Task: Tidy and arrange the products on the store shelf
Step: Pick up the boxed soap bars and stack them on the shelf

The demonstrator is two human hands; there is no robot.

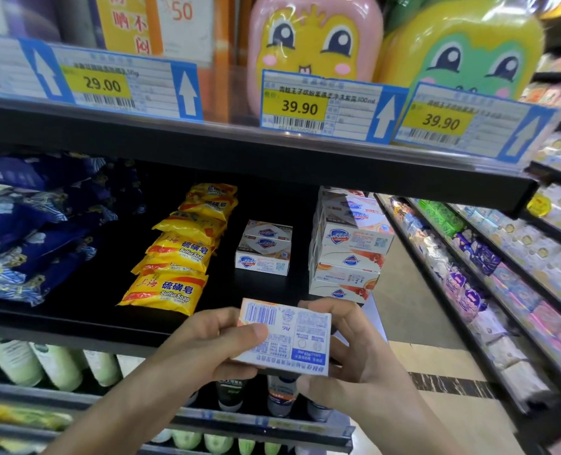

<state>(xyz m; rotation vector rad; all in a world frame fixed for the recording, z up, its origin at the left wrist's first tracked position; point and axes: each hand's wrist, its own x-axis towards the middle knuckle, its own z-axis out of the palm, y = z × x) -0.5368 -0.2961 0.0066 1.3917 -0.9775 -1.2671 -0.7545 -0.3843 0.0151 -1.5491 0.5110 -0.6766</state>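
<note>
A: Hands?
B: Both on one Safeguard soap box, held in front of the black shelf edge, back face with the barcode up. Left hand grips its left side, thumb across the printed face, fingers curled under. Right hand grips the right side, fingers wrapped behind it.

A: Box touching the shelf?
B: No, it's in the air, just in front of the shelf lip.

A: What's on the shelf?
B: Small stack of Safeguard boxes mid-shelf, straight behind the held one. Taller stack of Safeguard boxes to the right at the shelf end, a bit uneven. Row of yellow sulfur soap packs to the left, overlapping front to back. Dark blue packets far left, piled loosely.

A: Above?
B: Price tags, 39.90 tag and 29.00 tag, with a pink cartoon bottle and a green cartoon bottle behind.

A: Below?
B: Pale green bottles on the lower shelf.
</note>
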